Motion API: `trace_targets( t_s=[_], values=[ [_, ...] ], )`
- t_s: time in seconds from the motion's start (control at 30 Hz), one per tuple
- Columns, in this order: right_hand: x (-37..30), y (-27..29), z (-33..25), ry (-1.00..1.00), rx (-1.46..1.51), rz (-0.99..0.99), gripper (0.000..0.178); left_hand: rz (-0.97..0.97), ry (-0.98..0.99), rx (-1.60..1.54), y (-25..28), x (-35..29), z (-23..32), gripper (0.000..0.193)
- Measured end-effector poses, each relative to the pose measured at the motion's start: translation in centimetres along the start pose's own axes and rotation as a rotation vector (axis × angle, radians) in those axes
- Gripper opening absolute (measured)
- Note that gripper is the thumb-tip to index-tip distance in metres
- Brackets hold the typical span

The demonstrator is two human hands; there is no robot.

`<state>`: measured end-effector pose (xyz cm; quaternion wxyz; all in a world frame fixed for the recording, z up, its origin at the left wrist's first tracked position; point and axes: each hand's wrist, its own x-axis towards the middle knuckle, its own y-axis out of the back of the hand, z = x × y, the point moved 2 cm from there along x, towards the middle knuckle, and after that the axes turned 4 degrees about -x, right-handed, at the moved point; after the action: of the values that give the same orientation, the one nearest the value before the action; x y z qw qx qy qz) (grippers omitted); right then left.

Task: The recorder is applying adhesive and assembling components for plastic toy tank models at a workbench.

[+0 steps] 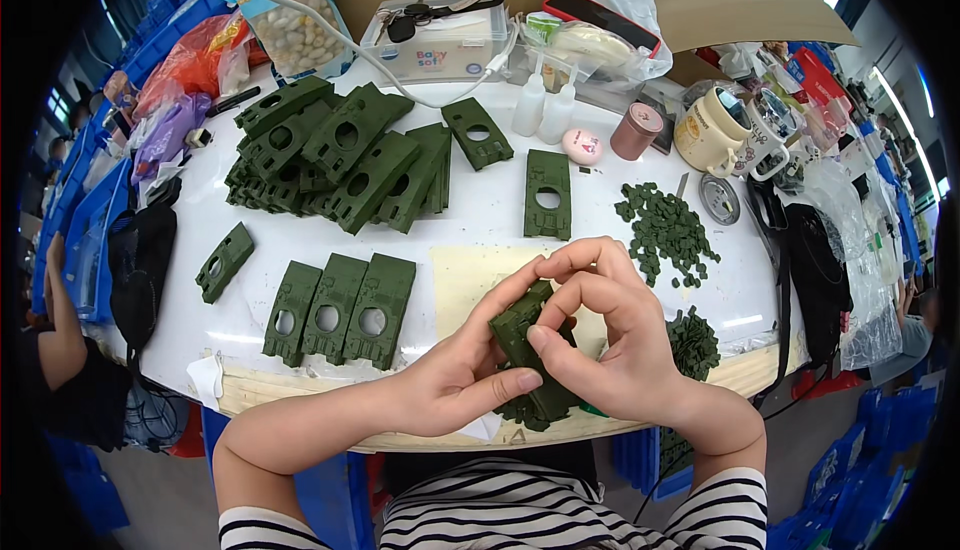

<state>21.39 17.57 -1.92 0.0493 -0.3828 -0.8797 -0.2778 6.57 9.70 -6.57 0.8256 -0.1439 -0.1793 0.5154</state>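
My left hand point(462, 362) is wrapped round a dark green plastic toy tank hull point(517, 338), held tilted above the table's front edge. The thumb and forefinger of my right hand point(615, 335) pinch together against the hull's upper face; anything small between those tips is hidden. Beneath my hands lie small green parts point(520, 412), partly covered. A pale yellow sheet point(462, 275) lies just beyond them. To the left, three similar hulls point(343, 278) stand side by side in a row. Another hull point(547, 168) lies flat beyond my hands.
A heap of hulls point(375, 165) fills the back left, with single hulls point(235, 248) around it. Right are two piles of small green pieces point(665, 225) point(695, 338). White bottles point(528, 107), a pinkish-brown canister point(636, 132), mugs point(708, 130) and a plastic box point(440, 55) line the back.
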Motion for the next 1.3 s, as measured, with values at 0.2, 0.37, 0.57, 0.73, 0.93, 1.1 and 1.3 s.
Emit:
trace_targets(
  t_s=[0.2,0.37,0.57,0.73,0.93,1.1,1.3],
  values=[
    [0.0,0.0,-0.1,0.009,-0.018,0.011,0.01,-0.003,-0.001,0.003,-0.1,0.0,-0.1,0.075],
    [0.0,-0.1,0.1,0.038,-0.039,0.019,0.012,-0.011,-0.023,-0.001,0.0,-0.1,-0.3,0.074],
    [0.1,0.0,0.1,0.054,-0.033,0.023,0.013,-0.033,-0.024,0.013,-0.1,-0.1,-0.2,0.074],
    [0.2,0.3,0.4,0.085,-0.037,0.017,0.013,-0.058,0.084,-0.139,0.2,0.0,0.6,0.075],
    [0.3,0.4,0.8,0.099,0.055,0.029,0.012,-0.092,0.146,-0.192,0.7,0.3,1.3,0.079],
    [0.7,1.0,1.1,0.06,0.174,-0.025,0.019,-0.146,0.217,-0.197,1.0,0.0,1.8,0.079],
    [1.8,2.2,0.1,0.305,0.007,-0.365,0.072,-0.277,0.333,-0.31,1.7,-0.8,1.9,0.072]
  ],
)
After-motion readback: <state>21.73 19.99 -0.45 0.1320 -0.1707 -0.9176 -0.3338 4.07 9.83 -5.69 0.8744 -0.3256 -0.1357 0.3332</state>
